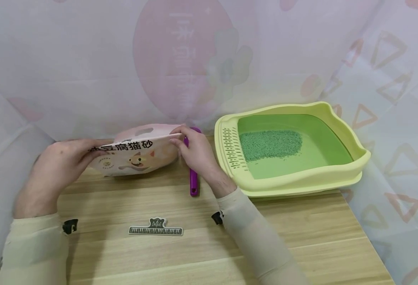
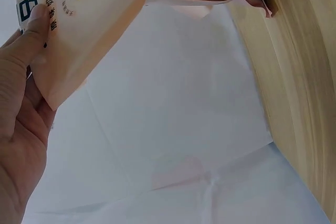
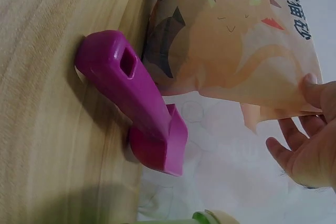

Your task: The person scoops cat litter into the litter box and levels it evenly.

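Observation:
A cat litter bag (image 1: 141,156) with an orange cat printed on its front stands at the back left of the table. My left hand (image 1: 64,162) pinches the bag's upper left corner, thumb on the printed face. At the upper right corner, my right hand (image 1: 198,152) pinches the bag's edge between thumb and fingers. In the right wrist view the bag (image 3: 226,35) bulges low down and narrows to a flat top edge. Just right of the bag lies a purple scoop (image 1: 193,182), partly hidden behind my right hand in the head view.
A yellow-green litter box (image 1: 287,184) stands at the back right, with green pellets (image 1: 273,144) spread over part of its floor. Near the front of the wooden table (image 1: 180,261) lies a black-and-white bag clip (image 1: 156,227). Printed white cloth (image 1: 87,59) hangs behind.

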`<control>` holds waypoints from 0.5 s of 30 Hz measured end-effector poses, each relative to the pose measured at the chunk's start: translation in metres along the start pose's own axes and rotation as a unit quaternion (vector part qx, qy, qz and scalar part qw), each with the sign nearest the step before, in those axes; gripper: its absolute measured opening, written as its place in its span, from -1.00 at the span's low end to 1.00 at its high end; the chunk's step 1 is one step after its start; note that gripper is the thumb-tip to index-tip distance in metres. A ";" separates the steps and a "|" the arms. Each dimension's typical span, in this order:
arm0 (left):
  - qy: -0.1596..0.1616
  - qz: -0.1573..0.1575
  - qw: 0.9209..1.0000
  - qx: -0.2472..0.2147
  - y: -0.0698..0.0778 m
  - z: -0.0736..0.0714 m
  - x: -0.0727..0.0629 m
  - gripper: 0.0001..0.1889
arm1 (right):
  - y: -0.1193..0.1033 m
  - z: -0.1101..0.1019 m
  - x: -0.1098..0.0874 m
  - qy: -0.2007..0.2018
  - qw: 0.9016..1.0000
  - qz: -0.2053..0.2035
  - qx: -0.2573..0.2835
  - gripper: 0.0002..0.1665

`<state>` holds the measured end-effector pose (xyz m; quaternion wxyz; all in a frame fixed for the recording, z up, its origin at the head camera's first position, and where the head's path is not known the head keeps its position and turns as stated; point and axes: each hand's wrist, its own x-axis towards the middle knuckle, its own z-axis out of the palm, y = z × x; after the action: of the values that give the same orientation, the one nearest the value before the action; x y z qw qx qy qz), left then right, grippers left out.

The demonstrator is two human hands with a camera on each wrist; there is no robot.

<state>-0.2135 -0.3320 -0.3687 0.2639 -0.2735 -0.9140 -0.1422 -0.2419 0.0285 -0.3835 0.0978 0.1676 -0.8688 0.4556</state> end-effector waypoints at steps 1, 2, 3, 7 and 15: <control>0.002 -0.006 1.000 0.003 -0.001 0.001 0.001 -0.58 | 0.001 0.001 -0.001 0.005 1.000 0.004 0.017 -0.77; 0.005 -0.011 1.000 0.005 -0.002 0.002 0.002 -0.62 | 0.001 0.001 -0.001 0.010 0.999 0.008 0.036 -0.80; 0.008 -0.018 1.000 0.008 -0.003 0.003 0.003 -0.65 | 0.002 0.002 -0.001 0.014 0.998 0.011 0.055 -0.82; 0.028 -0.035 0.999 0.010 -0.011 0.008 0.009 -0.75 | 0.005 0.006 -0.001 0.033 0.993 0.007 0.109 -0.90; 0.043 -0.078 0.996 0.003 -0.024 0.019 0.019 -0.83 | 0.008 0.012 -0.001 0.056 0.992 -0.007 0.112 -0.91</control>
<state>-0.2489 -0.3353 -0.3764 0.2915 -0.1939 -0.9209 -0.1716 -0.2445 0.0231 -0.3963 0.1298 0.1574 -0.8044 0.5580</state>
